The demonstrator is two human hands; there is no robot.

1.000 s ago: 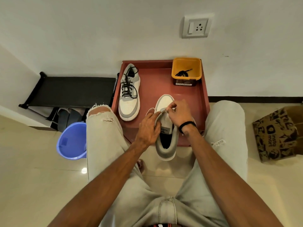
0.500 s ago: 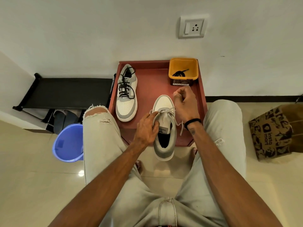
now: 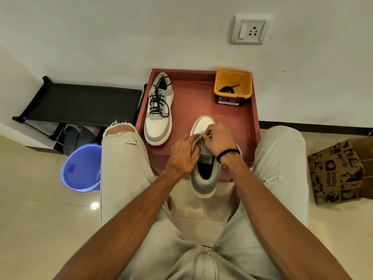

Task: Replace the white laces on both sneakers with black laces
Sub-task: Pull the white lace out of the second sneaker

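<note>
Item: second sneaker [image 3: 203, 174], grey and white, under both hands, heel hanging off the near edge of the red counter [image 3: 193, 98].

Left hand [image 3: 182, 156]: fingers curled round the sneaker's left flank beside the tongue, bracing it.

Right hand [image 3: 219, 140]: back down on the eyelet area, just ahead of the left hand's fingertips. Fingertips bunched in a pinch on what looks like the white lace [image 3: 205, 135]; the strand itself is mostly hidden under the fingers.

Change: half a second ago the right hand was raised toward the far side of the counter, drawing a loop of white lace out. It has since returned to the eyelets, and the loose loop no longer shows. Judged: one crossing has been pulled free and the next is being picked up. Unlacing of this shoe is under way, not finished.

Item: first sneaker [image 3: 158, 110], beyond and to the left of the left hand, already threaded with a black lace [image 3: 159, 102]. That half of the task appears done.

Item: spare black lace [image 3: 227, 89], coiled in the yellow tub [image 3: 233, 77], beyond the right hand, untouched; due for this shoe once it is stripped.

Other: blue bucket [image 3: 80, 168] on the floor, well left of the left hand.
</note>
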